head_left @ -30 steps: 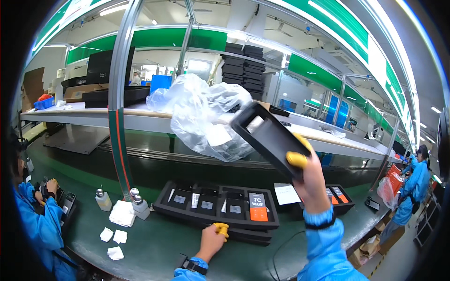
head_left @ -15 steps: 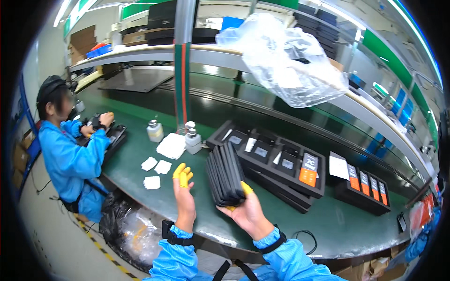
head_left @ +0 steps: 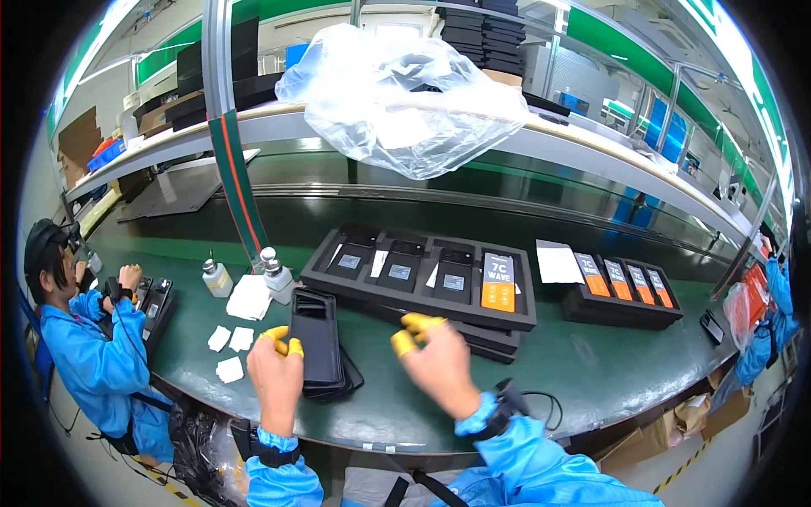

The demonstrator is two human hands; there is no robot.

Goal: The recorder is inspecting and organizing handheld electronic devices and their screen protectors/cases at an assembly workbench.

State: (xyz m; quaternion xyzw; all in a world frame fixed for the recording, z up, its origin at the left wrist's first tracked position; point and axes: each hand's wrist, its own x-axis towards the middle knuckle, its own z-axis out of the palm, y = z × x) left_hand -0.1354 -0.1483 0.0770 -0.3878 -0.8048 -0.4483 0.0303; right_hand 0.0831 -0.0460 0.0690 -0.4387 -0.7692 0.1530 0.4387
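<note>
A stack of black phone-shaped pieces point(head_left: 316, 342) rests on the green table in front of me, its lower pieces fanned out to the right. Close against its left edge is my left hand point(head_left: 276, 372), wearing yellow finger cots, with fingers bent and thumb and forefinger slightly apart; nothing shows between them. My right hand point(head_left: 439, 363), also in yellow finger cots, hovers to the right of the stack, fingers apart and holding nothing. Behind it lies a black foam tray point(head_left: 528, 319) holding several black phones point(head_left: 399, 269) and an orange-and-white box point(head_left: 498, 283). Another tray sits beneath.
A smaller black foam tray point(head_left: 621, 314) with several orange-and-white boxes stands at right, a white sheet point(head_left: 557, 262) beside it. Two bottles point(head_left: 217, 279) and white wipes point(head_left: 248, 297) are at left. A plastic bag point(head_left: 414, 101) hangs off the shelf. A co-worker point(head_left: 93, 338) works at left.
The stack has gone from my right hand down onto the table. My right hand has let go and moved right; my left hand has come beside the stack. The view has turned right.
</note>
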